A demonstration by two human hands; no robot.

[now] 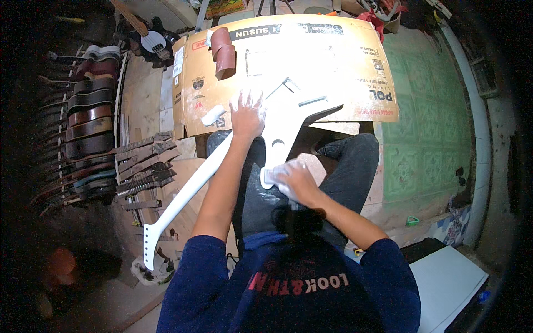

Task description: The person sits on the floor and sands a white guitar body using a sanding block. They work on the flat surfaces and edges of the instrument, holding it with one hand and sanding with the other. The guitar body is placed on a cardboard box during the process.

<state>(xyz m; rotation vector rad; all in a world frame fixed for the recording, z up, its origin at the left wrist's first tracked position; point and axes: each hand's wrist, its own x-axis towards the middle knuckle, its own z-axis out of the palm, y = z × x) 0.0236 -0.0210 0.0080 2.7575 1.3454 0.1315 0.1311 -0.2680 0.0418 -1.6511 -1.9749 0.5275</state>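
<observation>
A white, unpainted-looking electric guitar body with angular wings (280, 129) lies across my lap and the cardboard, its long white neck (191, 187) reaching down to the left to a headstock with a row of holes. My left hand (247, 115) rests flat on the body's left edge by the neck, fingers spread and dusted white. At the body's near tip, over my thigh, my right hand (295, 181) presses a small greyish pad (268, 176) against the white surface. The pad is partly covered by whitened, slightly blurred fingers. Beyond, a curled reddish-brown sandpaper strip (223, 54) lies on the cardboard.
The printed cardboard sheet (355, 72) covers the work surface ahead. A white crumpled piece (212, 115) lies left of my left hand. Several guitar bodies (91, 115) and necks (145, 161) are racked at left. Green tiles (425, 127) and a white panel (449, 286) are at right.
</observation>
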